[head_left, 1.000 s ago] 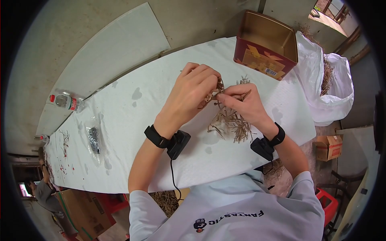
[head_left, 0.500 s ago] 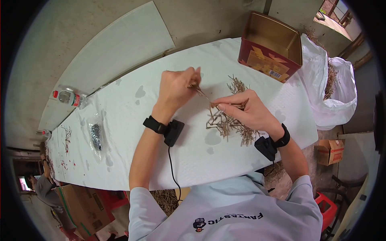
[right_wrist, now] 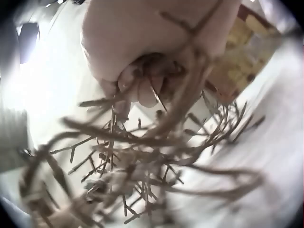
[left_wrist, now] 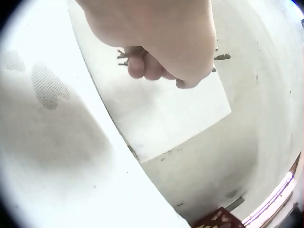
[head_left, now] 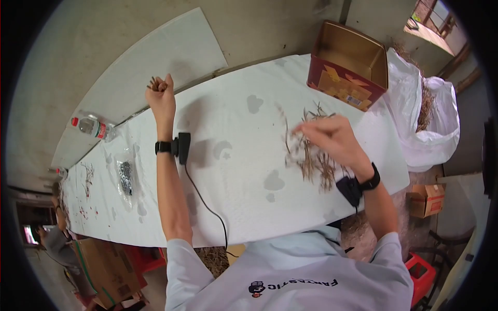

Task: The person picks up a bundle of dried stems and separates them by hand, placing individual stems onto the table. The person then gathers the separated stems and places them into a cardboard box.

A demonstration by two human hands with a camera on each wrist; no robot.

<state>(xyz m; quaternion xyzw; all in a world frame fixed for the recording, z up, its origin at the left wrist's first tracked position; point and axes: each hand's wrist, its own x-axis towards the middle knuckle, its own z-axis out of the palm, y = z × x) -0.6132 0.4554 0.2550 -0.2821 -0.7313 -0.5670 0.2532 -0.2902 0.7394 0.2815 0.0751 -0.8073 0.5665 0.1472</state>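
My left hand [head_left: 162, 101] is raised past the table's far edge at the left, its fingers curled round short brown twig pieces [head_left: 152, 83]. Twig ends [left_wrist: 122, 58] poke out by the fingertips in the left wrist view. On the right, my right hand [head_left: 332, 137] grips dry branching twigs [head_left: 311, 163], blurred in the head view. The right wrist view shows its fingers curled round stems, with forked twigs [right_wrist: 137, 142] spreading below the hand [right_wrist: 161, 38]. Which twigs are held and which lie on the cloth I cannot tell.
An open red tin box [head_left: 347, 85] stands at the back right, beside a white sack [head_left: 436, 140] of twigs. A plastic bottle [head_left: 93, 127] and a clear bag [head_left: 125, 179] lie left. Red bits and twigs [head_left: 88, 181] lie farther left, near another person [head_left: 57, 246].
My left hand has come away from the right hand and moved far left with twig pieces. My right hand has shifted slightly right and stays over the twigs.
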